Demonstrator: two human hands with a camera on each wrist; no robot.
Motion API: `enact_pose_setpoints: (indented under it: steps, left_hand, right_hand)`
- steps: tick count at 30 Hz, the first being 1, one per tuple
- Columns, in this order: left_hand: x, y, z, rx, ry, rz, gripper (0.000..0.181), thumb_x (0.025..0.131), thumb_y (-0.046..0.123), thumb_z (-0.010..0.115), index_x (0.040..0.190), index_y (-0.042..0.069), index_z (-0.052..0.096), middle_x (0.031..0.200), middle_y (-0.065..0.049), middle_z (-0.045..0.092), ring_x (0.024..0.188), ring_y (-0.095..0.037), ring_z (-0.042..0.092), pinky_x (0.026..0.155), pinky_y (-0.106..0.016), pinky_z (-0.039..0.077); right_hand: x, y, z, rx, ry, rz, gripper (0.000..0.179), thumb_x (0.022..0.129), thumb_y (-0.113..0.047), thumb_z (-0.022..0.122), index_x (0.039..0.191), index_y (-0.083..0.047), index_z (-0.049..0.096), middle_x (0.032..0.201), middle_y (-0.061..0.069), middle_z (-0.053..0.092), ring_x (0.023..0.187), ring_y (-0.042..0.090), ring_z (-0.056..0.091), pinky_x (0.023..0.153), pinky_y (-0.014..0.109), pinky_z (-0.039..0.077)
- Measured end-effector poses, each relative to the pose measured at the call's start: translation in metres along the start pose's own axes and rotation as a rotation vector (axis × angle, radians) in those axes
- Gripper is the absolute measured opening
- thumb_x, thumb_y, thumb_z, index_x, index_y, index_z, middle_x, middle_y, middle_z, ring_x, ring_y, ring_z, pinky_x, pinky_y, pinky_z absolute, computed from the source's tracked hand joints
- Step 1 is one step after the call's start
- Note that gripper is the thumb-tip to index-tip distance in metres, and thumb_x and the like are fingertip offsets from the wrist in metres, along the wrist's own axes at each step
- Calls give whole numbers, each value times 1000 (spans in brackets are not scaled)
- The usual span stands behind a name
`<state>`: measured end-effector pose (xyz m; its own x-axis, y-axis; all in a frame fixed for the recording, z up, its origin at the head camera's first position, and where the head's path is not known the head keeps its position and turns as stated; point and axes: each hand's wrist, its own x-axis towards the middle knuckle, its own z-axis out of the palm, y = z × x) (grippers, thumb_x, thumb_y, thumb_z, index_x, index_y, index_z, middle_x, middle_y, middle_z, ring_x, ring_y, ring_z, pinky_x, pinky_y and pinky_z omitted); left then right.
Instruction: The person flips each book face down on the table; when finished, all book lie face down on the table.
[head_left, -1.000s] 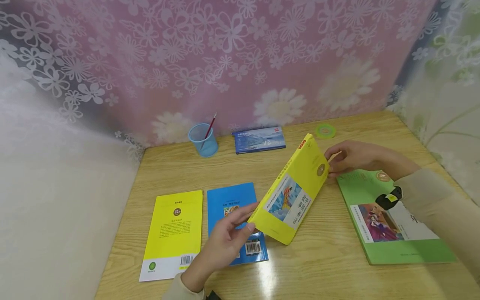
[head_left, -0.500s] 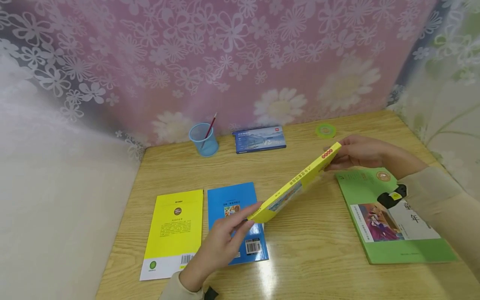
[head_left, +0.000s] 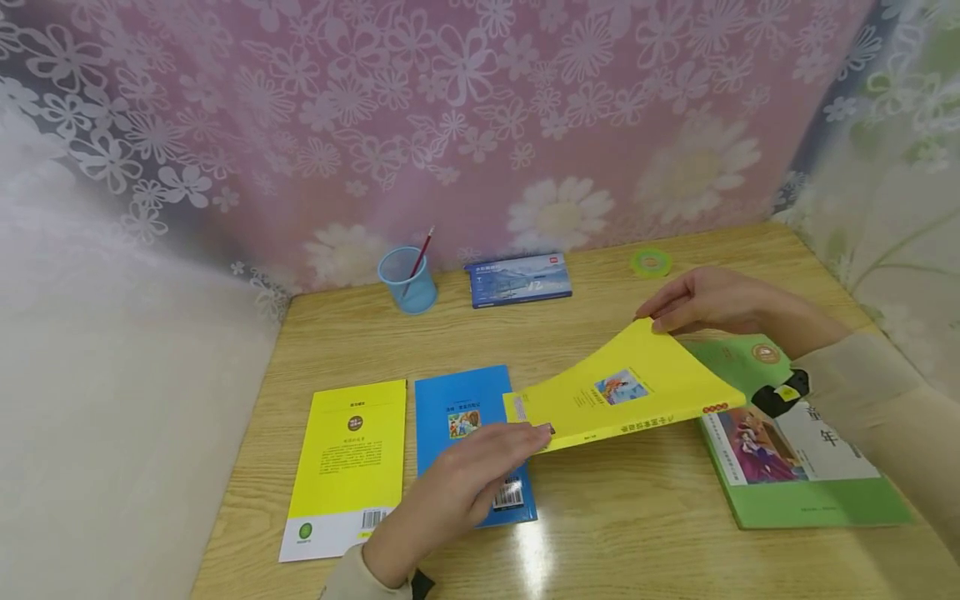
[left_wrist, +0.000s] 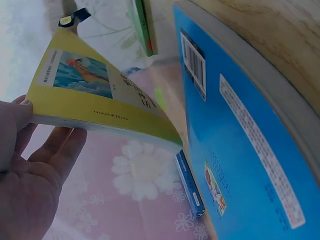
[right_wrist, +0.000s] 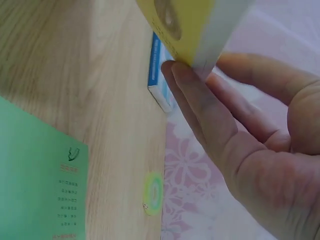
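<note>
A yellow paperback book [head_left: 577, 383] is held in the air between both hands, tilted, its back cover and spine facing the head camera. My left hand [head_left: 468, 471] pinches its near left corner; in the left wrist view the thumb lies on the book's edge with fingers beneath. My right hand [head_left: 701, 300] pinches the far corner, thumb on one face and fingers on the other, as the right wrist view shows. The book bends a little between the hands. Under the left hand lies a blue book [head_left: 457, 387], partly covered. A green book [head_left: 810, 504] lies below the right forearm.
Another yellow book [head_left: 356, 458] lies face down at the left of the wooden table [head_left: 600, 542]. Along the back stand a blue mesh pen cup [head_left: 408, 287] with a pencil [head_left: 422, 252], a blue flat box [head_left: 519, 281] and a green tape roll [head_left: 650, 262]. Patterned curtains hang behind.
The held yellow book has turned over, from its front cover through its spine to its back cover. Both hands keep their grip, the right fingers shifting with the corner. The other books stay put.
</note>
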<state>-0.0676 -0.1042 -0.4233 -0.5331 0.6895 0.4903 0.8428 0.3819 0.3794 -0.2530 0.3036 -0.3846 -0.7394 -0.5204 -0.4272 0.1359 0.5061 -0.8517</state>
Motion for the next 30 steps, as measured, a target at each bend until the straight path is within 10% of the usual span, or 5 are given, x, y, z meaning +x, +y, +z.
enact_pose_setpoints:
  steps: [11,30]
  left_hand:
    - [-3,3,2,179,-71,19,63,100,2,69,158,16,48,152,2,62,139,-13,61,113,-26,51]
    - [-7,-10,11,136,-35,38,35,103,24,70,137,20,69,134,2,73,126,-15,69,111,-28,53]
  right_hand:
    - [10,7,12,-29,57,-54,56,98,-11,75,147,6,55,147,27,60,115,4,69,94,32,63]
    - [27,33,41,-8,117,-132,33,94,-2,75,126,6,71,124,23,73,103,15,75,88,32,64]
